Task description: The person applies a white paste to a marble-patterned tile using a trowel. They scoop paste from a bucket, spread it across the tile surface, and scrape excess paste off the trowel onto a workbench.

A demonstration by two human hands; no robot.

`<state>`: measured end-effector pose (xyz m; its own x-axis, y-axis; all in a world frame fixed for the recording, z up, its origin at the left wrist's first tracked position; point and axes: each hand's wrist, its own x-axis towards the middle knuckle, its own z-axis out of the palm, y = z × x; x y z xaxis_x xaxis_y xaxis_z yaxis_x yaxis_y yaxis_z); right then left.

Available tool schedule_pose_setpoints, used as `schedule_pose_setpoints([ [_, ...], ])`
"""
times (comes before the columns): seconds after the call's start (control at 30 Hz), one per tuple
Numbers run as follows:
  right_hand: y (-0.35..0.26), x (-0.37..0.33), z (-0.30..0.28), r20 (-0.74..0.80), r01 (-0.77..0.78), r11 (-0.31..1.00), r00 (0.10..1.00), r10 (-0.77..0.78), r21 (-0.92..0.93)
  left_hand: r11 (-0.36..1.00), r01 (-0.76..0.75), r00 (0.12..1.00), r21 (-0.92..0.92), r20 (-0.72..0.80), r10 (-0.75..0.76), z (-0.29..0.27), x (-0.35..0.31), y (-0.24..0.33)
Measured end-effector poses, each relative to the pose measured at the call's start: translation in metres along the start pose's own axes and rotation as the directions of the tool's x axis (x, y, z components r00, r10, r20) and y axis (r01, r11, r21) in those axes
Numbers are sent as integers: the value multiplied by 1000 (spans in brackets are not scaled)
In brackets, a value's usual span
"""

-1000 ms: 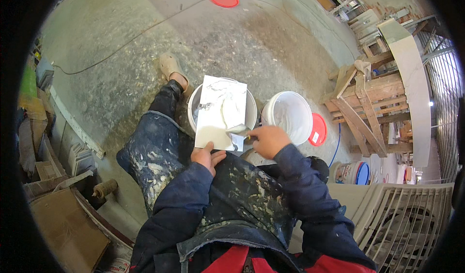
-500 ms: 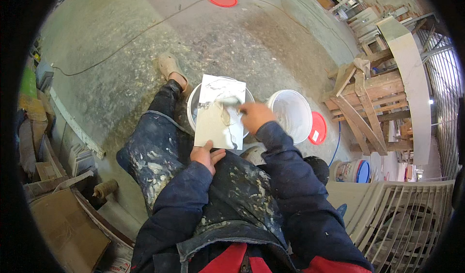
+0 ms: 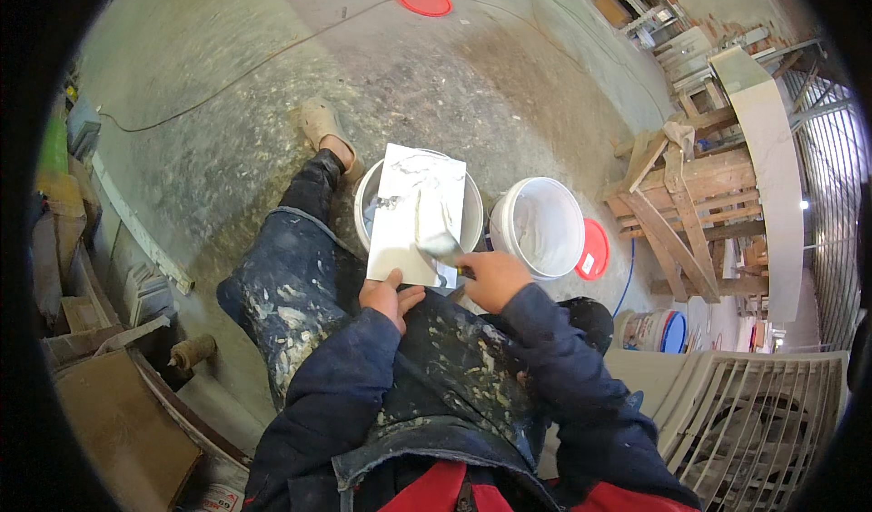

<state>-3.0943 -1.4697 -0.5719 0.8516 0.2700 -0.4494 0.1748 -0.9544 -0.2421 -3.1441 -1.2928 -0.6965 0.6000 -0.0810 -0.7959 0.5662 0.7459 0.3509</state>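
Observation:
A rectangular white tile (image 3: 396, 245) with grey, marble-like veining lies over a white bucket (image 3: 473, 210), its near edge close to my lap. At that edge my left hand (image 3: 392, 303) grips it, thumb on top. My right hand (image 3: 496, 281) is closed round the handle of a putty knife (image 3: 440, 243), whose flat blade rests on or just above the tile's lower right part. Whether paste coats the blade is hard to make out. The tile hides most of the bucket's opening.
Right of the tile stands another white bucket (image 3: 548, 230), with whitish residue inside, beside a red lid (image 3: 592, 249). A second red lid (image 3: 425, 1) lies farther off. Timber framing (image 3: 686, 194) rises at right, a slatted plastic grille (image 3: 772, 421) at lower right, and a cardboard box (image 3: 127, 421) at lower left.
My right hand has drawn the putty knife toward me, from the tile's middle to its lower right. The left hand still holds the near edge.

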Motion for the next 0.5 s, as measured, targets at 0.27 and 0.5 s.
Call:
schedule_pose_setpoints([
  [0.27,1,29,34,-219,-110,992,968,119,55,1000,5,1000,10,21,-5,6,3,-3],
  [0.5,2,-48,47,439,-402,-189,869,229,896,1000,-8,1000,-3,7,8,-1,1,-3],
])
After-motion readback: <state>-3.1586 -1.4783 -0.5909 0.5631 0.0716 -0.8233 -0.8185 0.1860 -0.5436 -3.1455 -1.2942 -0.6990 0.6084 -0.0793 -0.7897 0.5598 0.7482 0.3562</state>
